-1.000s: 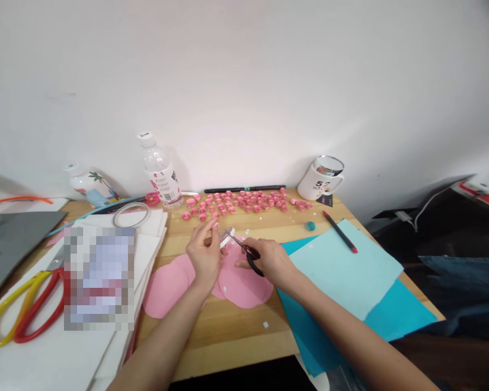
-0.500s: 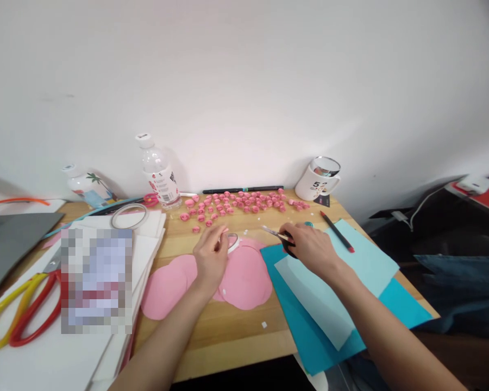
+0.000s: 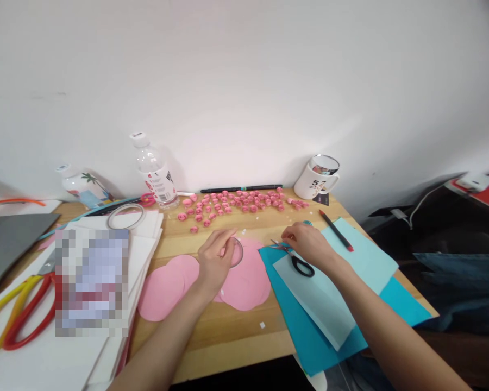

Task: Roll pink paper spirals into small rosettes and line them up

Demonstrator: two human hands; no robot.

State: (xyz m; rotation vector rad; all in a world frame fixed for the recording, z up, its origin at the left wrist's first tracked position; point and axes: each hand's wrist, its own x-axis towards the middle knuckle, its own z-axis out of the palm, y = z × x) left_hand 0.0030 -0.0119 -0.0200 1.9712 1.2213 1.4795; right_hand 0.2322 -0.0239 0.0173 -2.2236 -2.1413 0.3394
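A roll of tape (image 3: pixel 237 253) is in my left hand (image 3: pixel 215 259), its fingers bent together around the near side of the ring, above a stack of pink paper circles (image 3: pixel 246 288). My right hand (image 3: pixel 307 243) has its fingers closed in a pinch; whether something small is in them is hidden. Just below these fingers, small black-handled scissors (image 3: pixel 302 266) lie on light blue paper (image 3: pixel 320 298), blades pointing left over a darker blue sheet (image 3: pixel 305 342). More pink circles (image 3: pixel 161 293) lie left of my left wrist.
Many small pink paper rolls (image 3: pixel 252 202) lie along the wall before a black pen (image 3: pixel 240 189). A mug (image 3: pixel 315 182) and a plastic bottle (image 3: pixel 157 179) stand behind. Large scissors (image 3: pixel 28 309) rest on white paper (image 3: pixel 77 358) at left; a red-tipped pen (image 3: pixel 336 231) lies right.
My right hand has put the scissors down on the blue paper, and its fingers are off the handles. My left hand with the tape roll has turned slightly, showing more of the ring.
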